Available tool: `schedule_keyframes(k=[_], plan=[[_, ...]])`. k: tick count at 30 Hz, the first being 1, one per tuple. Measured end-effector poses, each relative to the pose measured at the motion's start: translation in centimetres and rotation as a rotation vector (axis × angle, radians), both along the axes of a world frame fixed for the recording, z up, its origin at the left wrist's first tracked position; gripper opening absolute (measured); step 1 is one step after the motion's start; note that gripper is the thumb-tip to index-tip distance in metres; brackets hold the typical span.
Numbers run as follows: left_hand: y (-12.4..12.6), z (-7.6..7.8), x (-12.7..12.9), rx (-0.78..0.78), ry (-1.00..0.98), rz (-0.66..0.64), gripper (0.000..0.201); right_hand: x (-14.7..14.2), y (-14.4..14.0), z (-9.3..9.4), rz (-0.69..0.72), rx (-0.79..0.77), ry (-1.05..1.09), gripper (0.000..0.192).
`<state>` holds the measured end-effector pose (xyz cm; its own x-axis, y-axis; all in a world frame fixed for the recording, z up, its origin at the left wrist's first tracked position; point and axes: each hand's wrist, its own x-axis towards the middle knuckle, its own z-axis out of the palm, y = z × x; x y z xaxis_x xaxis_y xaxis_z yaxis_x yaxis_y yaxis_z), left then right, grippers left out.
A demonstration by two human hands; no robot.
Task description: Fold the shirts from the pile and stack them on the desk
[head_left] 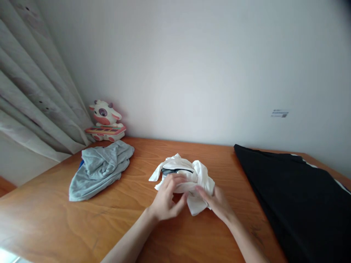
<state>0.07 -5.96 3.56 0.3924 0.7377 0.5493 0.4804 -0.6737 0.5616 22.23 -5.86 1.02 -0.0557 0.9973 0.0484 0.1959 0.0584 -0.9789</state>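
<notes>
A crumpled white cloth garment (201, 173) with a dark grey-black strip (175, 171) lies bunched on the wooden table, straight ahead of me. My left hand (168, 199) is at the garment's near left side, its fingers curved over the cloth and its thumb held apart from them. On the right side of the bundle, my right hand (216, 202) grips the fabric, thumb on top and the other fingers mostly hidden behind the cloth. What kind of garment it is cannot be made out from its folds.
A rumpled grey garment (102, 170) with a bit of blue lies on the left of the table (68, 223). Behind it sits a cow toy with a keyboard (105, 122), near the curtain (33, 84). Black fabric with white edging (298, 197) covers the right side.
</notes>
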Motion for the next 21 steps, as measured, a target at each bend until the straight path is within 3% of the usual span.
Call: schedule_keyframes(k=[2,5,9,11,14,17,21], plan=[[1.2,-0.5,-0.8,0.048,0.009,0.198,0.043,0.1,0.3,-0.3,-0.042,0.001,-0.003,0.056],[2.7,-1.4,-1.9,-0.013,0.103,0.389,0.065,1.0,1.1,-1.1,-0.258,0.04,0.028,0.047],[3.2,-2.0,-2.5,-0.167,0.24,0.45,0.067,3.5,2.5,-2.2,-0.566,0.074,0.112,0.041],[3.2,-2.1,-2.4,-0.22,0.297,0.432,0.062,4.7,3.0,-2.5,-0.639,0.072,0.122,0.043],[3.2,-2.4,-2.0,-0.21,0.327,0.387,0.039,5.6,3.1,-2.3,-0.627,0.058,0.082,0.047],[3.4,-3.0,-1.8,-0.159,0.234,0.367,0.018,4.8,2.6,-1.8,-0.558,0.045,-0.025,0.053],[3.7,-2.9,-1.9,-0.221,-0.03,0.312,0.021,3.1,2.0,-1.5,-0.442,-0.006,0.003,0.052]])
